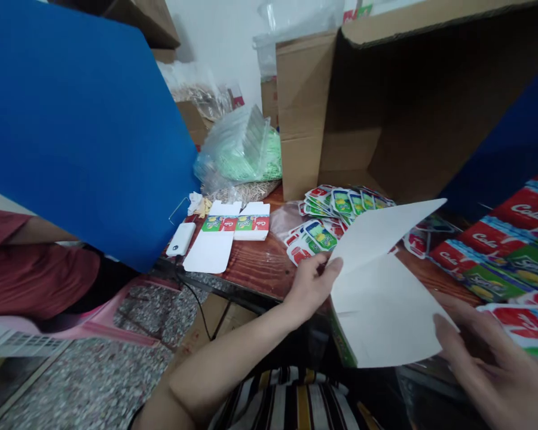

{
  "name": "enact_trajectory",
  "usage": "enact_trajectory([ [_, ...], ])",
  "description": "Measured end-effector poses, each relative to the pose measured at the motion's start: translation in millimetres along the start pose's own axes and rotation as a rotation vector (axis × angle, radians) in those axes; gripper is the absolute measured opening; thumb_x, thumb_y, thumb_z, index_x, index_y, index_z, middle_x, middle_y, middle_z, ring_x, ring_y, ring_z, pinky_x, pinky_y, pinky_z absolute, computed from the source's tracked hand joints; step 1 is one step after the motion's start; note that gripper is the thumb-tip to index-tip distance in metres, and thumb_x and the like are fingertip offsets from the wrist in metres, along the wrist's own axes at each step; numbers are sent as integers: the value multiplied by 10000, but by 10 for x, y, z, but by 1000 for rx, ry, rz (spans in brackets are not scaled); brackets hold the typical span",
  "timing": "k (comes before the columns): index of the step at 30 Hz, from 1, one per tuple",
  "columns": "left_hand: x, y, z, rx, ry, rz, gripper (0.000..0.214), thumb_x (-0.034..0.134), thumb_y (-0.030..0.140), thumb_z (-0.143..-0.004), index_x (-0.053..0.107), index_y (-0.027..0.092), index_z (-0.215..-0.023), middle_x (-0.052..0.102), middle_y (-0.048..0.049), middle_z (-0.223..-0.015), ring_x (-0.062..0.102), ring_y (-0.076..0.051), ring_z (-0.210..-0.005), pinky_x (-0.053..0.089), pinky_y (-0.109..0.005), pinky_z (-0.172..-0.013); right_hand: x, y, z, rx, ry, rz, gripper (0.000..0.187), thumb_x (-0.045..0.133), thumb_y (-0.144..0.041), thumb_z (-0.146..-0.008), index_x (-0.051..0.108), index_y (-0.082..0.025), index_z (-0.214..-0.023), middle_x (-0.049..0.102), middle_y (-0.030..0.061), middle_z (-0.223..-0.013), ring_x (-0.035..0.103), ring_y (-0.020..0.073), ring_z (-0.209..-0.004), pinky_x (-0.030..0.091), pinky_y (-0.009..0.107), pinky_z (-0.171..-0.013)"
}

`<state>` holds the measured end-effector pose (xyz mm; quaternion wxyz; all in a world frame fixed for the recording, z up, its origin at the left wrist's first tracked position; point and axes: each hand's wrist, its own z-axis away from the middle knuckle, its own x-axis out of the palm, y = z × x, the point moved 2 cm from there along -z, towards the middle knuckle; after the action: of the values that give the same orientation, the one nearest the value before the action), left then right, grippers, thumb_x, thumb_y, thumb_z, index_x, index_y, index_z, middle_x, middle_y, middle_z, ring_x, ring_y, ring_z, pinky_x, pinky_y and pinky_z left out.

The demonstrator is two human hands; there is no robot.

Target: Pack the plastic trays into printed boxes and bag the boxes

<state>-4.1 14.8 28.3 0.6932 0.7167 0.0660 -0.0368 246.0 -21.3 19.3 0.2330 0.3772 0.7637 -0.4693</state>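
Note:
A flat white carton blank point(379, 286), creased across its middle and printed green along its lower edge, is held up over the table's front edge. My left hand point(311, 283) pinches its left edge with thumb and fingers closed on it. My right hand point(488, 358) grips its lower right corner from the near side. Behind the blank lies a heap of small printed packets point(336, 218), green and red.
A large open cardboard box point(385, 101) stands at the back. A bag of green strips point(246, 149), a flat printed carton point(233, 230) and a white power bank point(180, 239) lie left. Red and green cartons point(506, 251) are stacked right. A person in red point(36, 263) sits left.

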Motion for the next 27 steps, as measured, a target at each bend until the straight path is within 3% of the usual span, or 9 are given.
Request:
enact_trajectory([
  [5, -694, 39, 136, 13, 93, 65, 438, 493, 559, -895, 667, 161, -952, 707, -65, -921, 643, -218, -909, 524, -323, -816, 477, -485, -213, -147, -98, -133, 330, 511, -427, -894, 662, -231, -1113, 734, 52, -945, 709, 195, -701, 571, 273, -605],
  [7, -1066, -57, 105, 14, 124, -10, 541, 367, 590, -934, 679, 160, -1037, 712, -84, -1008, 634, -237, -1012, 500, -351, -911, 692, -604, -319, -185, -96, -166, 326, 486, -382, -911, 672, -204, -1111, 738, 57, -933, 706, 186, -719, 560, 261, -622],
  [9, -1545, -213, 6, -23, 294, -263, 552, 304, 557, -962, 632, 171, -1181, 679, -97, -1165, 592, -241, -1144, 457, -356, -991, 876, -679, -406, -215, -108, -177, 326, 477, -365, -918, 680, -189, -1103, 738, 51, -870, 691, 176, -669, 543, 262, -612],
  [10, -1819, -305, -55, -100, 461, -492, 503, 394, 537, -943, 606, 174, -1219, 650, -108, -1226, 557, -249, -1200, 436, -347, -1014, 952, -706, -435, -228, -122, -180, 322, 476, -357, -920, 682, -184, -1099, 736, 47, -842, 680, 169, -637, 534, 260, -597],
  [12, -2342, -505, -190, -380, 661, -973, 578, 511, 518, -898, 484, 178, -1365, 522, -150, -1393, 426, -287, -1347, 353, -362, -1090, 1068, -743, -463, -256, -155, -191, 312, 472, -337, -925, 683, -180, -1092, 736, 45, -840, 674, 160, -621, 521, 252, -574],
  [14, -2763, -696, -329, -517, 709, -1039, 729, 574, 496, -862, 377, 81, -1428, 449, -256, -1424, 402, -374, -1352, 346, -433, -1081, 1141, -763, -453, -281, -172, -205, 298, 471, -322, -928, 682, -186, -1088, 740, 50, -894, 692, 164, -672, 523, 242, -575],
  [16, -3048, -856, -449, -586, 672, -1043, 811, 668, 476, -795, 360, 68, -1425, 475, -260, -1406, 466, -381, -1299, 390, -411, -1034, 1183, -758, -422, -293, -168, -212, 279, 480, -323, -929, 684, -200, -1075, 741, 48, -939, 709, 174, -739, 534, 238, -595],
  [20, -3281, -1044, -602, -613, 599, -1064, 670, 710, 395, -767, 465, 144, -1338, 582, -176, -1338, 546, -302, -1233, 423, -322, -982, 1212, -690, -349, -324, -143, -228, 246, 513, -343, -923, 689, -231, -1053, 745, 28, -963, 723, 192, -818, 567, 247, -678],
  [27, -3274, -1176, -705, -619, 632, -1098, 383, 545, 313, -883, 575, 168, -1237, 630, -170, -1245, 588, -296, -1155, 448, -359, -929, 1207, -541, -300, -291, -101, -245, 221, 549, -355, -900, 706, -244, -1008, 743, 13, -954, 726, 200, -825, 591, 255, -716],
])
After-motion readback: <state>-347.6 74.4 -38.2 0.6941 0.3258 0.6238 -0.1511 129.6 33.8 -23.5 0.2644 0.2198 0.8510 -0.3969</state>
